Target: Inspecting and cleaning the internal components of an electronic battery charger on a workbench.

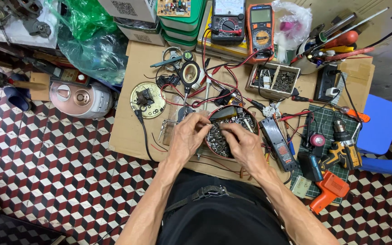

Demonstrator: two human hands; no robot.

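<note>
A round red tin (252, 116) full of several small metal screws and parts sits on a cardboard sheet (128, 131) in front of me. My left hand (188, 135) rests on the tin's left rim, fingertips dipped among the parts. My right hand (243, 143) lies over the tin's lower right side, its fingers curled among the screws. Fingertips of both hands almost meet in the middle of the tin. Whether either hand pinches a screw is hidden by the fingers.
Two multimeters (243, 22) with red leads lie at the back. A round brass plate (147, 100) sits left of the tin, a wooden parts box (275, 80) behind it, a black adapter (277, 143) to the right. A cordless drill (343, 147) and orange glue gun (325, 186) lie on a green mat.
</note>
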